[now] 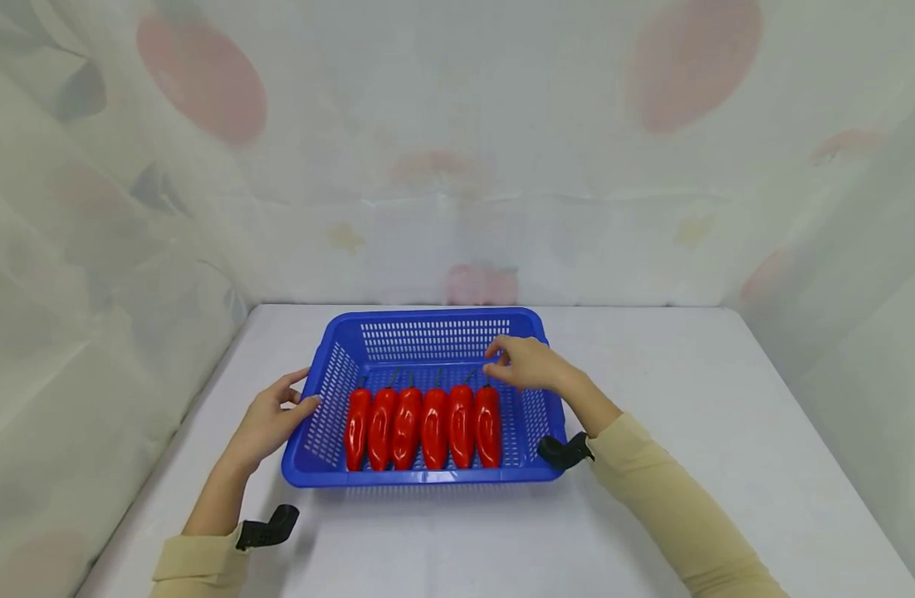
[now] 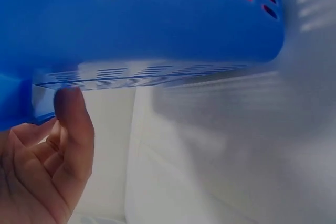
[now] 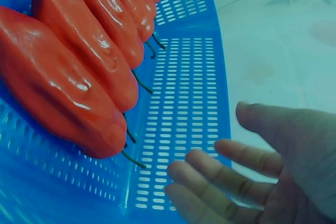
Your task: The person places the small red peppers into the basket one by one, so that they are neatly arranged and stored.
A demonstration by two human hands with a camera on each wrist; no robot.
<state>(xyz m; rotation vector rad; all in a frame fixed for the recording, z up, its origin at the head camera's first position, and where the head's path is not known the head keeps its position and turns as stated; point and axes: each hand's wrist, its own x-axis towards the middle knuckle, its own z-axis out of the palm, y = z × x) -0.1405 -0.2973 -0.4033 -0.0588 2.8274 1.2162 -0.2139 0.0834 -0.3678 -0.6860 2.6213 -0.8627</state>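
Observation:
In the head view a blue plastic basket (image 1: 428, 314) stands on the table. Several shiny red chili peppers (image 1: 407, 428) lie inside it, side by side in a row, green stems toward the far wall. My left hand (image 1: 269, 422) grips the basket's left rim; the left wrist view shows that hand (image 2: 50, 166) at the rim, some fingers hidden. Over the basket's right part, my right hand (image 1: 528, 364) hovers near the stem of the rightmost pepper (image 1: 488, 428). Seen from the right wrist, the right hand (image 3: 262, 177) has loosely bent fingers and holds nothing.
A white-covered table (image 1: 667, 399) extends on both sides of the basket. Pale patterned sheeting (image 1: 457, 124) hangs behind it and along the left and right. Dark wrist-camera mounts (image 1: 565, 453) sit at both sleeves, the right one overlapping the basket's right rim in view.

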